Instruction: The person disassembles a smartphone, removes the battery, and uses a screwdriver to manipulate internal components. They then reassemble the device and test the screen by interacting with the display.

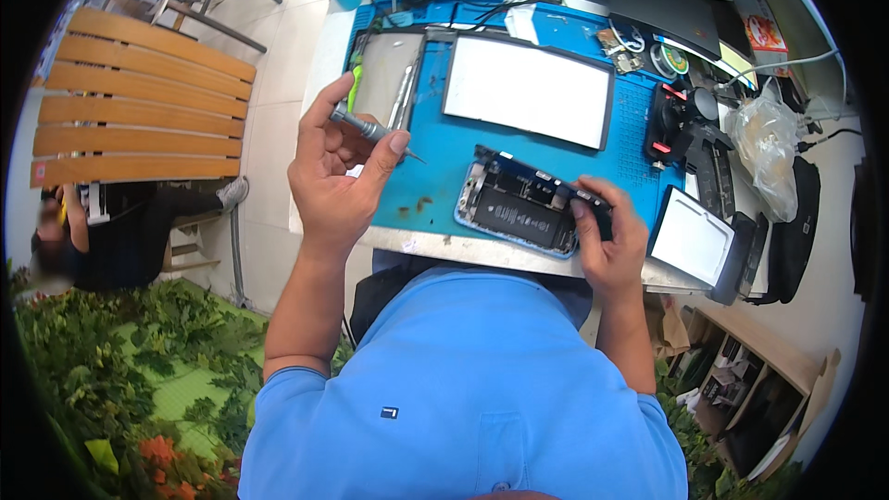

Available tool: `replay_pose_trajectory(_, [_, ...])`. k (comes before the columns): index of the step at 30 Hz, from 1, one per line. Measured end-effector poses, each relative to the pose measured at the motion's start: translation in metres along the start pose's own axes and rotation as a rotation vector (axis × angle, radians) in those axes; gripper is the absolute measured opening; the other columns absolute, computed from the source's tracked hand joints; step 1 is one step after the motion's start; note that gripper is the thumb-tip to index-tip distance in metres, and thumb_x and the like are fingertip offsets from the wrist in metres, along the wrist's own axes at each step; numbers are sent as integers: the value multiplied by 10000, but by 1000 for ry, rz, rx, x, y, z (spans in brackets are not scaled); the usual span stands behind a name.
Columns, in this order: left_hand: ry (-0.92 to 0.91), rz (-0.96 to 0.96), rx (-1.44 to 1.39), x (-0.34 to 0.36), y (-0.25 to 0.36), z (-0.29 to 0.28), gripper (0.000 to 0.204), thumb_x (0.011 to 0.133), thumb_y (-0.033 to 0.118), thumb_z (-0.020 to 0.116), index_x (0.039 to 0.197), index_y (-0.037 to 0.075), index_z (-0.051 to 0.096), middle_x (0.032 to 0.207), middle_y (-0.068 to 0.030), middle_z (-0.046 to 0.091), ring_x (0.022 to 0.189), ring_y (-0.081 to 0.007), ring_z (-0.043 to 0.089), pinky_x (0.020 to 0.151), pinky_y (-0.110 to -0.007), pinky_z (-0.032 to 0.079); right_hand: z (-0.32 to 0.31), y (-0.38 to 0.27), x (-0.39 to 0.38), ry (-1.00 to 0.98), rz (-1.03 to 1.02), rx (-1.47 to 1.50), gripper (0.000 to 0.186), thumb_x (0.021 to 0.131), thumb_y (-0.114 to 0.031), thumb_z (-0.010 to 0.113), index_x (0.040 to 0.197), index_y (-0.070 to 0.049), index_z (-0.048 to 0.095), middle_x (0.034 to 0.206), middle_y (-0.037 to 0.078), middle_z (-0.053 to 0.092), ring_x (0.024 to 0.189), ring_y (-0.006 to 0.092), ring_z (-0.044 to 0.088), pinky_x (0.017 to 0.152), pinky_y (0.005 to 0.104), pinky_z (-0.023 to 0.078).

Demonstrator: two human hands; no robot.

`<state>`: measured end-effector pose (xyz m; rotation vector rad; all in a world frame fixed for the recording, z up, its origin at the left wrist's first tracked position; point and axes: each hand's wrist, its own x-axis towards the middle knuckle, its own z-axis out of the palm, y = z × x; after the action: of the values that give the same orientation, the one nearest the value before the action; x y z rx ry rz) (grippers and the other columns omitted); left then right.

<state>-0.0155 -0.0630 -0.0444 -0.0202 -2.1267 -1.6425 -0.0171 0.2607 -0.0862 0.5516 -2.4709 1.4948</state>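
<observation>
In my left hand point(335, 187), raised over the mat's left part, a grey precision screwdriver point(370, 130) is pinched between the fingers. Its thin tip points down and to the right, clear of the phone. An opened smartphone point(519, 208) with a blue frame lies near the table's front edge, its black battery and inner parts exposed. Along its far side a dark panel point(546, 178), which looks like the lifted screen, stands tilted. My right hand point(613, 239) grips this panel at its right end, thumb on the near side; the fingers behind are partly hidden.
Behind the phone, on the blue mat point(431, 139), lies a white pad with a dark frame point(528, 88). A grey tray point(384, 74) with tweezers stands left. A black clamp-like device point(681, 120), clear plastic bag point(767, 148) and white tray point(693, 236) are right. Another person sits far left.
</observation>
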Motion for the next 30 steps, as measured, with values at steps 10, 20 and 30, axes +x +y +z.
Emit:
replay_pose_trajectory(10, [149,-182,-87,-36,-25,-9,679,989,-12,835,1569,-39,484,935,-102,745,783,-134,756,681,-268,635,1,3,-6,3,55,38,302,1021,6,755,1321,-4,718,1180,149,791,1037,225,774,929,326,582])
replay_pose_trajectory(20, [134,-211,-82,-36,-27,-12,667,1004,7,820,1570,-69,474,1010,-157,773,813,-128,766,705,-265,659,1,6,-8,-6,87,69,286,1038,-25,752,1322,-19,721,1162,129,784,1010,196,754,900,313,570])
replay_pose_trajectory(30, [121,-194,-78,-37,-27,-13,650,1021,14,799,1574,-68,469,978,-133,758,813,-129,764,721,-267,660,0,6,-8,-11,76,58,283,1050,-40,746,1330,-20,714,1156,116,777,981,177,738,883,307,566])
